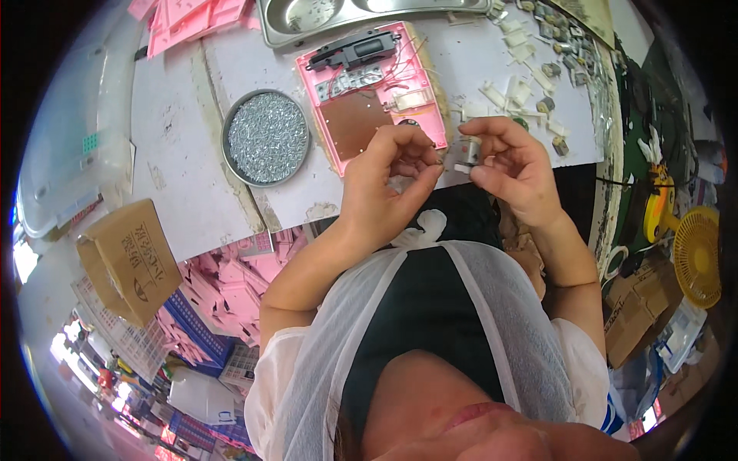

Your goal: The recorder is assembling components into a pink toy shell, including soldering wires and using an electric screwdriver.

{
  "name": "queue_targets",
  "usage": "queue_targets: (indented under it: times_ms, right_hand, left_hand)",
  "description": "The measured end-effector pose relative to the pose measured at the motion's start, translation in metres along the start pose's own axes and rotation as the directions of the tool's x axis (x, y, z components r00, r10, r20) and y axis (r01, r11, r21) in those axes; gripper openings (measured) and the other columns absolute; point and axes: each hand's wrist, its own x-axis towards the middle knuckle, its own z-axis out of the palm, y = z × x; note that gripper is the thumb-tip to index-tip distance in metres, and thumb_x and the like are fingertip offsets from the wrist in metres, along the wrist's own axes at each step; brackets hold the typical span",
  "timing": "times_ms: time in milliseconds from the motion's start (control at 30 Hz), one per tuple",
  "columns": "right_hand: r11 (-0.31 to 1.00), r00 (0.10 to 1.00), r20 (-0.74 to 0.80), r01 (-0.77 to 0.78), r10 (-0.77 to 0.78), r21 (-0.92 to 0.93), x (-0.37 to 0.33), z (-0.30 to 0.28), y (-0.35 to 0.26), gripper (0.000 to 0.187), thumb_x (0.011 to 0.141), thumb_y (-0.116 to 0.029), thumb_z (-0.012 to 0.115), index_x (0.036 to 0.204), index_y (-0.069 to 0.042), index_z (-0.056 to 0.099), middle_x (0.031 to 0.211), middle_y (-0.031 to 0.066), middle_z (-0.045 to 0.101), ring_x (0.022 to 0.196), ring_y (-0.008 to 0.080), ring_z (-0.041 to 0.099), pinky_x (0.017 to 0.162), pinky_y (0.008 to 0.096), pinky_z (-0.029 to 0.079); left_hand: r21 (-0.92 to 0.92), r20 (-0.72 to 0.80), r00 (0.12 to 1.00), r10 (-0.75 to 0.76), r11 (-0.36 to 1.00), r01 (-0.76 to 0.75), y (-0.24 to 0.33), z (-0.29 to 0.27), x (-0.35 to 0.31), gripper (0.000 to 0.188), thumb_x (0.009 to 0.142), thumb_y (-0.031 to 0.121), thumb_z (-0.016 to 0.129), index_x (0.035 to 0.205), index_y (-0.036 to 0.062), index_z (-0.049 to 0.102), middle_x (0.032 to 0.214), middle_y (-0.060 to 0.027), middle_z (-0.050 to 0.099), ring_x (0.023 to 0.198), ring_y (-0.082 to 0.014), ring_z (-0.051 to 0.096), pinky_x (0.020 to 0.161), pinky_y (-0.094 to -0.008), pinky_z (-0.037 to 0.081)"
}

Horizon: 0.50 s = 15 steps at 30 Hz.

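White worktable [167, 142] w/ worn, chipped patches fills approx 9 to 2 o'c around frame ctr; stacked cartons & yellow fan [698, 257] at 3, pink parts [231, 288] piled below table edge at 8.

R hand [513, 165], approx 2 o'c: thumb & fingers bent round, gap btw tips narrow, pinching small grey-white part [473, 147], prob. a motor. That part sits at 4 o'c from pink casing [432, 73], just off its edge. L hand [392, 177], btw 12 & 1: fingers curled, thumb tip near fingertips, over casing's lower edge; can't tell if tips meet or hold anything.

Casing at 12 o'c, tilted a bit, holds black bar module [361, 51], brown panel [355, 123], thin wires & white gearbox [411, 101]. Screw bowl [267, 138] btw 10 & 11, full of small silver screws; loose motors [565, 58] & white bits btw 1 & 2; metal tray [373, 9] at top, 12.

Writing: cardboard box [131, 261] at 9 has dark printed characters plus a logo-type mark; gridded sheet nr 8 has print too small to read.

Hard to see: casing's lower edge partly behind L hand; metal tray cut off by top of frame; R fingers cover some of the gripped part; far L & R rims warped, v. dark.
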Motion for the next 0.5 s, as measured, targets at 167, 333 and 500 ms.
queue_targets:
  times_ms: [167, 333, 500]
  right_hand:
    - [0.997, 0.995, 0.059, -0.08, 0.079, 0.015, 0.013, 0.005, 0.007, 0.048, 0.089, 0.001, 0.069, 0.134, 0.002, 0.054, 0.091, -0.0002, 0.055, 0.081, 0.0036, 0.052, 0.07, 0.0186, 0.047]
    - [0.997, 0.997, 0.031, -0.075, 0.075, -0.007, 0.015, 0.009, 0.006, 0.047, 0.086, 0.003, 0.07, 0.131, 0.001, 0.058, 0.09, 0.0014, 0.058, 0.08, 0.0057, 0.057, 0.07, 0.0207, 0.048]
    - [0.566, 0.851, 0.199, 0.48, -0.486, -0.671, 0.02, 0.011, 0.005, 0.039, 0.076, 0.005, 0.076, 0.113, -0.002, 0.065, 0.096, 0.0099, 0.067, 0.079, 0.0196, 0.064, 0.07, 0.0308, 0.051]
  left_hand:
    - [-0.01, -0.003, 1.0, -0.027, 1.0, 0.027, 0.001, -0.003, -0.002, 0.035, 0.085, -0.004, 0.072, 0.115, 0.0023, 0.055, 0.097, -0.0068, 0.067, 0.089, -0.0122, 0.068, 0.076, -0.0261, 0.057]
    - [-0.059, -0.028, 1.0, -0.004, 0.998, 0.003, -0.007, -0.003, -0.004, 0.034, 0.086, -0.004, 0.072, 0.114, 0.0018, 0.055, 0.097, -0.006, 0.067, 0.087, -0.0112, 0.068, 0.076, -0.0262, 0.057]
    - [0.057, -0.076, 0.979, 0.188, 0.981, -0.184, -0.006, -0.003, -0.004, 0.033, 0.083, -0.006, 0.073, 0.111, 0.0007, 0.057, 0.096, -0.0082, 0.068, 0.086, -0.0153, 0.069, 0.075, -0.0287, 0.057]
